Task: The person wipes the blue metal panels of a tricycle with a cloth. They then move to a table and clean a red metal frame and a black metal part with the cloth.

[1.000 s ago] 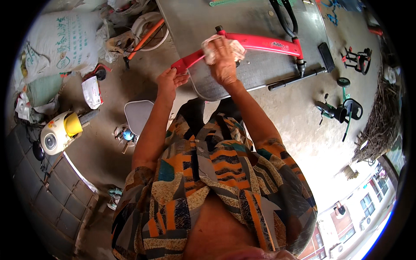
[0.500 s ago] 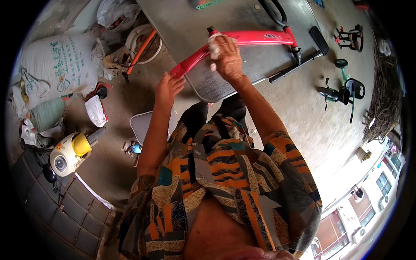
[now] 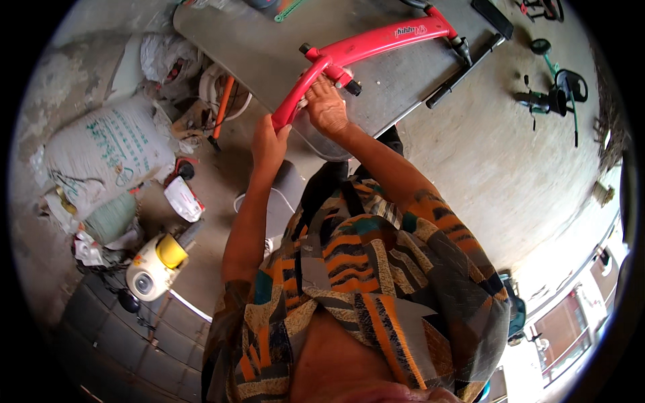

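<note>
the left hand (image 3: 270, 138) is clamped on the near end of a glossy red curved bicycle frame (image 3: 383, 46), just past the table's edge. from that grip the frame climbs away to the right, bending over a grey flat-topped table (image 3: 232, 40) and ending well beyond both hands.

the right hand (image 3: 327, 111), just right of the left one, lies against the underside of the frame's narrow near section, below a short red cross tube with a black tip (image 3: 353, 87). bits of a pale, crumpled cloth (image 3: 302, 103) show by its fingers; most of the cloth is hidden, and i cannot tell whether the fingers are wrapped round the frame or only laid on it. a short black stub (image 3: 306, 48) sticks out of the frame above the right hand's fingertips.

far to the right of the grips, a long straight black bar (image 3: 463, 72) slants at the table's edge, below the frame's far end, and a flat black rectangular piece (image 3: 492, 17) sits past it. left of the left hand, near it, an orange stick (image 3: 224, 107) stands out; farther left is a plump white woven sack with green print (image 3: 111, 144).
</note>
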`<action>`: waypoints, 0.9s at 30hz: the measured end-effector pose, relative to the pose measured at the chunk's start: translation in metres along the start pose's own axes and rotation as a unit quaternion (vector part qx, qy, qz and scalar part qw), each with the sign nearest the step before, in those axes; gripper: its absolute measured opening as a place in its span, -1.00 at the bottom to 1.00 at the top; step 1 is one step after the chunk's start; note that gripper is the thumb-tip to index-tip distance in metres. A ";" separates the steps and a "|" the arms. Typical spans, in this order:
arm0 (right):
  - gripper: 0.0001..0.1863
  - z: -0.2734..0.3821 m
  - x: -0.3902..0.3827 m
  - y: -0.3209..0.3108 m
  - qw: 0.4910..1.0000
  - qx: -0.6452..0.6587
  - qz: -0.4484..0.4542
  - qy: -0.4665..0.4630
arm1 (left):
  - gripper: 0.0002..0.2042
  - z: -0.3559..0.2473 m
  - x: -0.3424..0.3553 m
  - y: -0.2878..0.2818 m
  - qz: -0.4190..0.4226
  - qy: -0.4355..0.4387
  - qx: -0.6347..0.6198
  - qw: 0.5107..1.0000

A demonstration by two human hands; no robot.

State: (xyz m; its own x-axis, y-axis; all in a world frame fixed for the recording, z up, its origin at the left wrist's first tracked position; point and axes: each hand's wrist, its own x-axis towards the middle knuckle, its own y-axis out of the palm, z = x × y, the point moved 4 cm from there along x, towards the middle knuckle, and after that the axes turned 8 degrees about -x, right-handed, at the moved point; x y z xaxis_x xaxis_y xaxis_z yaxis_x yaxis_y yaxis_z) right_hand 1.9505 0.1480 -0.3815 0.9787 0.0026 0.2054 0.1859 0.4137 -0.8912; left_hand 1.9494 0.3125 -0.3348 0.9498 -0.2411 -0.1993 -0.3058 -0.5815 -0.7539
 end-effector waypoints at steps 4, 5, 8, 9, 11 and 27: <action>-0.51 0.004 -0.010 0.034 0.994 -0.071 0.054 -0.056 | -0.66 0.003 -0.002 0.003 0.015 0.003 -0.002 1.000; -0.52 0.010 -0.014 0.035 0.994 -0.073 0.060 -0.062 | -0.66 0.004 -0.001 0.003 0.017 -0.005 -0.004 1.000; -0.55 0.038 -0.034 0.035 0.987 -0.031 0.073 -0.141 | -0.66 -0.002 -0.005 0.002 0.021 -0.012 -0.032 0.999; -0.56 0.043 -0.038 0.032 0.982 -0.032 0.082 -0.167 | -0.66 -0.004 -0.006 0.003 0.020 -0.007 -0.048 0.999; -0.55 0.043 -0.042 0.024 0.971 -0.026 0.073 -0.224 | -0.65 -0.006 -0.006 0.003 0.020 -0.028 -0.057 0.998; -0.63 -0.063 -0.070 -0.055 0.878 0.411 0.070 0.235 | -0.59 0.001 -0.006 0.006 0.027 -0.088 -0.046 0.995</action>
State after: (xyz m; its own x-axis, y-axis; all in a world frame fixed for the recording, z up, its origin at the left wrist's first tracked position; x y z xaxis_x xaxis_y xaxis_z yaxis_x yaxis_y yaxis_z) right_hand 1.8772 0.0677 -0.3719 0.9507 -0.1910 -0.2441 0.1248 0.9568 -0.2626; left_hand 1.9417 0.3116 -0.3391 0.9258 -0.1393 -0.3513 -0.3546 -0.6422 -0.6796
